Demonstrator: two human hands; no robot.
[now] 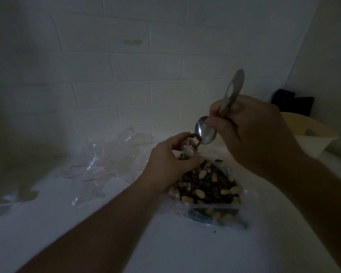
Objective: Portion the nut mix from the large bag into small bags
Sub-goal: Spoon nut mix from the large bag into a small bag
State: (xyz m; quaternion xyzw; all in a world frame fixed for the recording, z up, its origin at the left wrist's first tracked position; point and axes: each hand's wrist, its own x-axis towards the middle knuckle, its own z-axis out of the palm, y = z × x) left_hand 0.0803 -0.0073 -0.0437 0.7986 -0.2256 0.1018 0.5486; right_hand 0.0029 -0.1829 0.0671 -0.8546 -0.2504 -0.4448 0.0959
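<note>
Dimness blurs the centre-frame small clear plastic bag [187, 152] pinched in the left hand [171, 164], while the right hand [252, 131] grips a tilted shiny metal spoon [206, 133] above the nut-filled large clear bag [207, 186].

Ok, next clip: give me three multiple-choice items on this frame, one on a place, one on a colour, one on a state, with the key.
1. Where does the large bag of nut mix lie?
A. On the white counter, below the hands
B. Inside the tub
C. Against the tile wall

2. What colour is the tub at the right?
A. Red
B. Pale yellow
C. Black

3. What is the right hand doing?
A. Resting flat on the counter
B. Holding a spoon, bowl tipped down at the small bag
C. Pinching the large bag shut

Key:
1 A, it sits open on the counter under both hands.
2 B, its wall reads cream-yellow even in the dim light.
3 B, the spoon hangs over the small bag held by the left hand.
</note>
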